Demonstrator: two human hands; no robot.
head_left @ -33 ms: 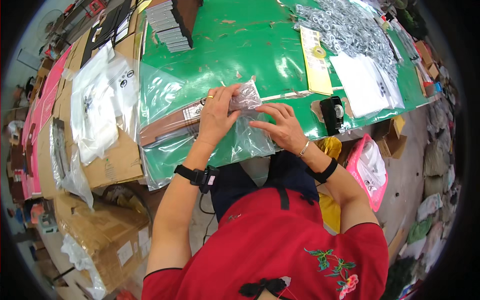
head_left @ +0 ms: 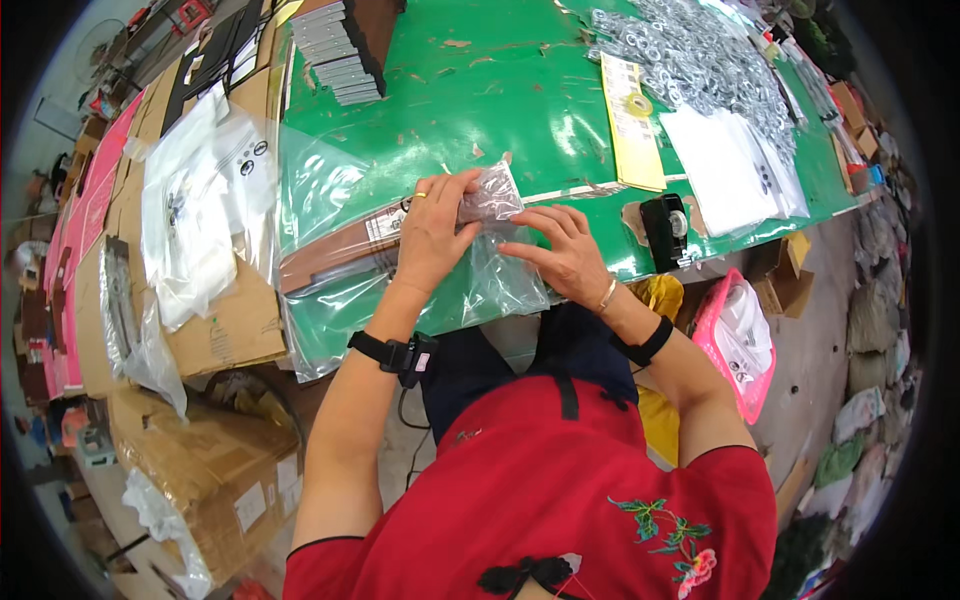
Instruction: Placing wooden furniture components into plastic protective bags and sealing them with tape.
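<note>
A long brown strip (head_left: 345, 250) with a white printed label lies in a clear plastic bag (head_left: 505, 275) at the near edge of the table. My left hand (head_left: 432, 232) is closed over the strip's right part, thumb on the near side and fingers on the far side. Crinkled film covers the strip's greyish end (head_left: 490, 193), just beyond those fingers. My right hand (head_left: 568, 250) is beside that end, fingers stretched to the left and apart. Its fingertips are at the edge of the film; whether they pinch any of it is unclear.
A black tape dispenser (head_left: 663, 232) stands right of my hands, near yellow label sheets (head_left: 630, 120) and white plastic bags (head_left: 725, 165). Metal parts (head_left: 690, 65) are heaped at the back right. Stacked brown strips (head_left: 345, 50) stand at the back left; cardboard (head_left: 235, 325) lies left.
</note>
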